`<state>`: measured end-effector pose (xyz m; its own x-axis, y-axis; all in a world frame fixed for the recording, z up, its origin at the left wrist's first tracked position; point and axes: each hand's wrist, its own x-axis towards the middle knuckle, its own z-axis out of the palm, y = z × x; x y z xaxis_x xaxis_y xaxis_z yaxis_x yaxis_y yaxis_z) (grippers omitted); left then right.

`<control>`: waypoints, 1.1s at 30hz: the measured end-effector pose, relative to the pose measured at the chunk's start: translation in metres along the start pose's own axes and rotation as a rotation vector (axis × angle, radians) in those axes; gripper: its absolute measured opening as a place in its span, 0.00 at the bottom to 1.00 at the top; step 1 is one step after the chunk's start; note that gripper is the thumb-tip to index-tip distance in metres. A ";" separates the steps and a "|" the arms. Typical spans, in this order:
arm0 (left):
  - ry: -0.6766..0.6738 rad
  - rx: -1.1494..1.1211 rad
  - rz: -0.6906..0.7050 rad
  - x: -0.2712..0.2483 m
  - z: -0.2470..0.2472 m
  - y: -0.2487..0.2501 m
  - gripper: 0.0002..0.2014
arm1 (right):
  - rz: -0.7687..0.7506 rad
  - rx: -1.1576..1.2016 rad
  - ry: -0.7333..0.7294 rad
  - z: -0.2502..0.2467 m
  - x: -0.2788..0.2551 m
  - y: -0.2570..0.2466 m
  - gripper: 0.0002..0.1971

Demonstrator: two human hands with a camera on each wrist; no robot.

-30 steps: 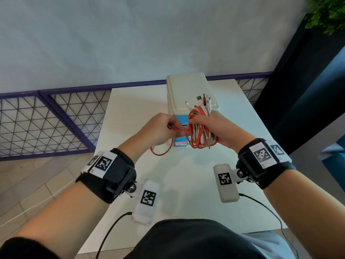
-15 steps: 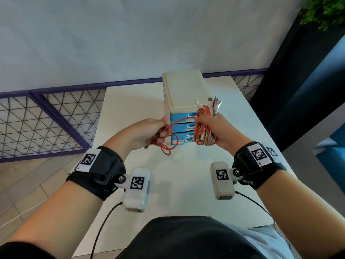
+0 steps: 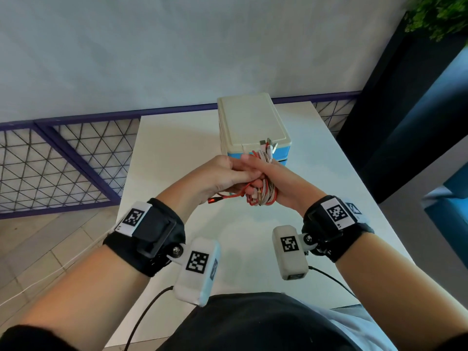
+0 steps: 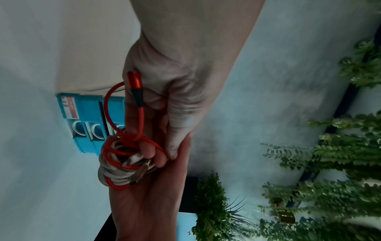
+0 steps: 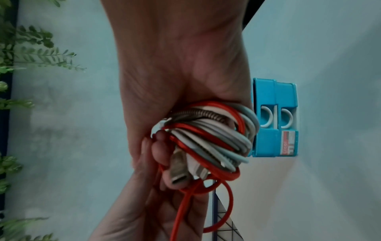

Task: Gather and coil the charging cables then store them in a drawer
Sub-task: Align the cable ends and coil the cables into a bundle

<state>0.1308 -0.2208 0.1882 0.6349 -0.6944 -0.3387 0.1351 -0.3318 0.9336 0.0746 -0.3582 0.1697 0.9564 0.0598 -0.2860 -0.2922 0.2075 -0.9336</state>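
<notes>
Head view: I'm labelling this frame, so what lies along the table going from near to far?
Cable bundle gripped by the right hand, left hand alongside → drawer unit → purple railing.

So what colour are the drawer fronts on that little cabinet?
Bright blue, with white curved handles, on the drawer fronts of the cream-topped cabinet. The right wrist view shows them best.

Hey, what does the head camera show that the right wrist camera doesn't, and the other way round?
Only the head view shows the white table, the cream top of the drawer unit, both wrist cameras and the red plug sticking out under the left hand. Only the right wrist view shows the drawers' white handles, the unit's red label and a silver plug at the fingertips. Both show the right hand gripping the cable bundle and the blue drawer fronts.
</notes>
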 end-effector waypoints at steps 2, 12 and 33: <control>-0.038 0.023 -0.007 0.000 0.002 -0.001 0.08 | 0.015 0.001 0.038 -0.003 0.002 0.000 0.12; -0.236 0.256 -0.052 -0.019 -0.022 -0.034 0.12 | -0.138 -0.042 0.463 -0.027 0.007 -0.015 0.06; 0.259 0.997 -0.046 -0.002 -0.044 -0.102 0.12 | -0.236 -0.014 0.452 -0.012 0.000 -0.038 0.06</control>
<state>0.1489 -0.1578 0.0991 0.8053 -0.5482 -0.2256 -0.4543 -0.8152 0.3593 0.0854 -0.3781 0.2026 0.9000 -0.4165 -0.1286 -0.0710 0.1511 -0.9860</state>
